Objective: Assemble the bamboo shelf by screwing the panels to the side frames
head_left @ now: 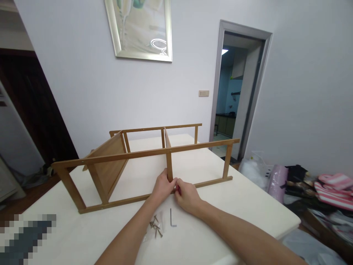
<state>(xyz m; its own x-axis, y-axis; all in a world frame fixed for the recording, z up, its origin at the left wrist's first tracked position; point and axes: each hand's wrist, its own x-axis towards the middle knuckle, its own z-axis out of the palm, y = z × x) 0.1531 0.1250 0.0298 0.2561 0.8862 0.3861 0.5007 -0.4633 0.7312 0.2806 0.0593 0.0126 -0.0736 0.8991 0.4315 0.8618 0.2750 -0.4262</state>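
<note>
A wooden shelf frame (pixel 143 152) lies on its side on the white table (pixel 242 191), with a slanted wooden panel (pixel 109 162) inside its left half. My left hand (pixel 162 187) grips the foot of the frame's middle upright (pixel 169 163), fingers closed round it. My right hand (pixel 187 195) is pinched shut against the lower rail right beside the left hand, holding something small and reddish that I cannot make out. Several loose screws (pixel 156 224) and a metal hex key (pixel 172 218) lie on the table just in front of my hands.
The table's right edge drops to a pile of bags and striped cloth (pixel 317 187) on the floor. An open doorway (pixel 237 92) stands behind the table at the right. A framed picture (pixel 140 27) hangs on the wall. A blurred patch (pixel 26 235) covers the table's near left corner.
</note>
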